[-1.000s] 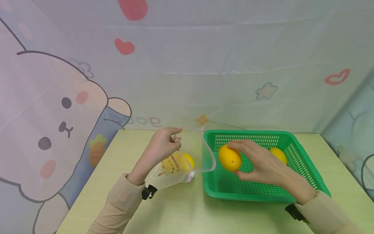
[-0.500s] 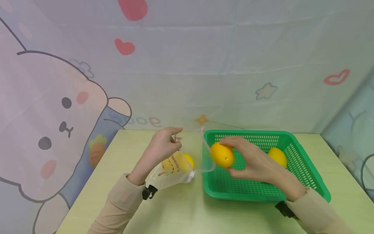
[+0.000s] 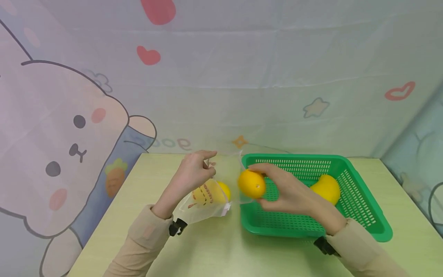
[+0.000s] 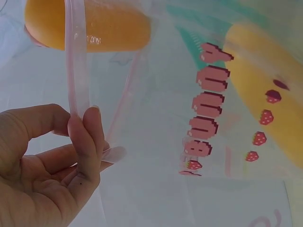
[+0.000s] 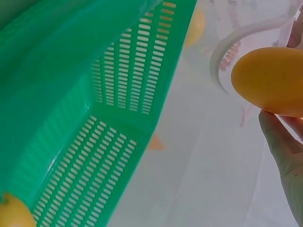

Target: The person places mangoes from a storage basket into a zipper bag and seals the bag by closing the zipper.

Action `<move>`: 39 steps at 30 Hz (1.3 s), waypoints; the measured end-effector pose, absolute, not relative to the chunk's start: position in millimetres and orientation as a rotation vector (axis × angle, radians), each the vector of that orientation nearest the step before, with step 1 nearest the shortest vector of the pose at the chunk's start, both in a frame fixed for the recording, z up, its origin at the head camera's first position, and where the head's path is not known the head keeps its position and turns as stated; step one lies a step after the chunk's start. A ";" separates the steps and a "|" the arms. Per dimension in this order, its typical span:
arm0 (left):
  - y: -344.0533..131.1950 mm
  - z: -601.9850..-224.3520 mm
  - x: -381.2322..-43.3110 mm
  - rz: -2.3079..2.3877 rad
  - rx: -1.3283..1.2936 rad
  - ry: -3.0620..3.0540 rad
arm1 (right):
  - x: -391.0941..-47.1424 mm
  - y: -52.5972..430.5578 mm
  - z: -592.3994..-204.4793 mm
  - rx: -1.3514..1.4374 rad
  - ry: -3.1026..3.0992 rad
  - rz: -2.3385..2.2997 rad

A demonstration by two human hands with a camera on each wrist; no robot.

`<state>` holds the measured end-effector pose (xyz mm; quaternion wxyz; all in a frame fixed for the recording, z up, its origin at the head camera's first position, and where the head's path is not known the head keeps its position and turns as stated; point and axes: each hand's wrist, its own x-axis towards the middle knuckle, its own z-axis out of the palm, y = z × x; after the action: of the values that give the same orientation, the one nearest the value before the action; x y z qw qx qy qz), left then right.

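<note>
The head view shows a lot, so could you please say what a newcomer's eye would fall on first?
The bright green basket on the right of the table would probably come first. Next is the yellow fruit that the right hand holds at the mouth of the clear bag, whose edge the left hand pinches. The large cartoon animal on the left of the backdrop also stands out.

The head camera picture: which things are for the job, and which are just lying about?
For the job:
held yellow fruit, in the right hand
clear bag, pinched by the left hand
bagged fruit
green basket
basket fruit

Seemingly just there:
cartoon backdrop
dark cable
</note>
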<state>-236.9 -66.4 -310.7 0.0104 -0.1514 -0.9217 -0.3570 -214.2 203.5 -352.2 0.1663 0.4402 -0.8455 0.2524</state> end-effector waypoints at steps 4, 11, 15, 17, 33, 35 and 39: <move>-65.3 -311.7 -237.3 -1.125 -0.470 -2.887 | -215.4 196.8 -355.2 1.235 -2.462 0.813; -64.1 -310.6 -236.7 -1.132 -0.466 -2.889 | -218.6 188.0 -361.3 1.220 -2.538 0.933; -63.0 -310.7 -236.4 -1.144 -0.462 -2.894 | -221.2 183.4 -365.0 1.224 -2.554 1.016; -62.2 -311.0 -236.2 -1.142 -0.463 -2.895 | -222.1 181.1 -366.7 1.219 -2.558 1.060; -59.5 -312.6 -235.8 -1.137 -0.475 -2.886 | -225.8 167.2 -373.9 1.240 -2.659 1.207; -59.9 -313.3 -235.7 -1.134 -0.484 -2.885 | -226.0 166.4 -373.0 1.218 -2.707 1.219; -60.3 -314.0 -235.5 -1.124 -0.500 -2.885 | -226.4 166.8 -372.5 1.208 -2.772 1.296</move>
<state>-235.5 -60.3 -314.0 0.0029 -0.1593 -0.9199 -0.3583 -226.4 166.8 -372.5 -0.0741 0.3663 -0.8403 0.3928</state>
